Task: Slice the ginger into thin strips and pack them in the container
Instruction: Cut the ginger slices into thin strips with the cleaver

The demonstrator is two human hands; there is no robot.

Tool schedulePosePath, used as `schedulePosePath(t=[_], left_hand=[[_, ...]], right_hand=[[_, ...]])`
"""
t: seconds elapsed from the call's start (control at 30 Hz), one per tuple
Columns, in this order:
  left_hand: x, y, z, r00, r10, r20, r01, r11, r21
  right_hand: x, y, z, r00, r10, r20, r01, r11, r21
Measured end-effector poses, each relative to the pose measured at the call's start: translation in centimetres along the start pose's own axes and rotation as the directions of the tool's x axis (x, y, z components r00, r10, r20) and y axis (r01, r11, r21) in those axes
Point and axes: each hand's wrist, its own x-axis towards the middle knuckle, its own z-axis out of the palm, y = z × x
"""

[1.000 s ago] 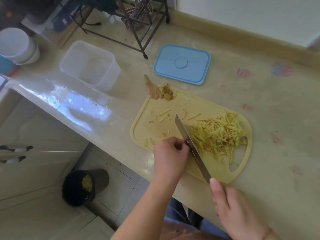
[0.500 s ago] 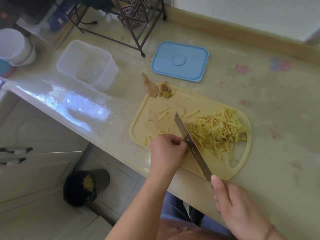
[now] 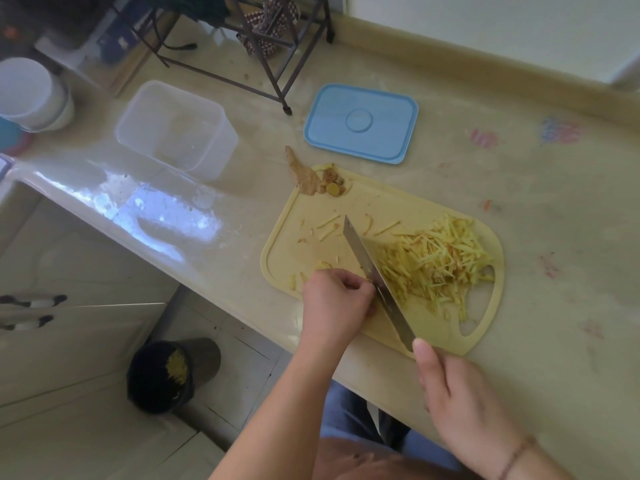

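Since prior frame little moved: knife blade (image 3: 377, 282) sat at about same slant on cutting board (image 3: 363, 206), left hand (image 3: 334, 297) stayed curled beside it. L hand fingers were bent, knuckles against flat of blade, pressing on smth underneath, prob ginger piece, hidden so can't tell. Right hand (image 3: 460, 400) gripped knife handle, thumb up along blade heel; handle itself hidden. Ginger strips (image 3: 433, 265) were piled on right half of board, few loose ones left of blade. Ginger scraps (image 3: 318, 181) lay at board's far-left corner, partly on tabletop (image 3: 519, 188). Clear container (image 3: 176, 129) stood well apart to left w/ faint bits inside; blue lid (image 3: 362, 123) lay flat behind board. Black bin (image 3: 162, 375) stood on floor.
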Motion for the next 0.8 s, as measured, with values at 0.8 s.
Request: schedulePosePath(t=[0.8], left_hand=[[0.4, -0.6, -0.1, 1.000, -0.004, 0.026, 0.005, 1.000, -0.017]], right_hand=[[-1.2, -0.5, -0.6, 0.998, 0.070, -0.001, -0.069, 0.989, 0.131]])
